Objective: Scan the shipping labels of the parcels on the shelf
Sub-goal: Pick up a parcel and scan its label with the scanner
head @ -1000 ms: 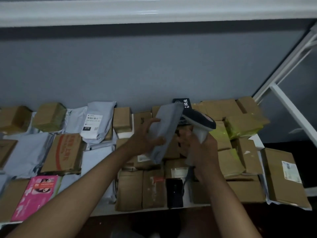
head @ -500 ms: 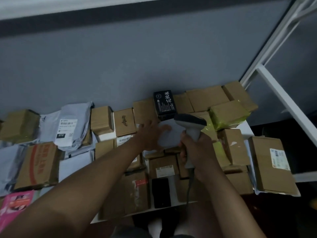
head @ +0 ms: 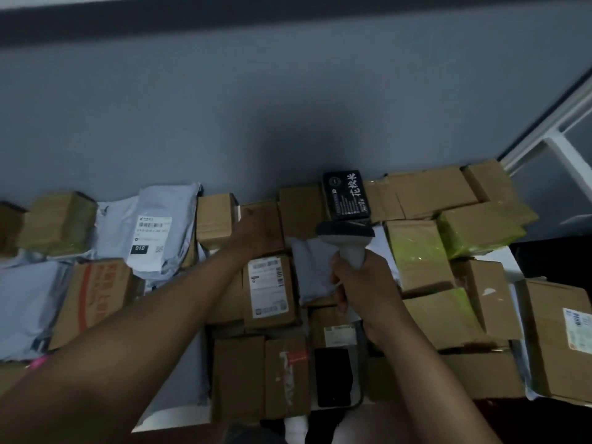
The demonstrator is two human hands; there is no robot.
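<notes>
My right hand [head: 362, 283] is curled round the pale handle of the scanner [head: 346, 238]; its dark head points away from me, over the grey mailing bag [head: 312, 270] lying flat just in front of it; I cannot tell whether the head touches the bag. My left hand [head: 256, 230] reaches further back and rests on a brown box [head: 272, 225] in the back row; the fingers are blurred and lie over the top of the box, so I cannot tell whether they grip it or only lie on it.

The parcels cover the shelf [head: 179, 415], whose white front edge shows below my left arm; just beside my left wrist stands a brown box with a white label [head: 267, 288] facing up; behind the scanner a black box with white lettering [head: 346, 195] leans against the grey wall [head: 288, 107]; to the right lie boxes wrapped in yellow-green tape [head: 416, 251]; at the far right a larger box with a label [head: 557, 338] sits near the shelf's white frame [head: 544, 136].

To the left a grey bag with a label marked 010 [head: 153, 229] lies on other grey bags; beside it is a box with red print [head: 96, 299]; near the front edge a flat black item [head: 333, 376] lies between brown boxes.
</notes>
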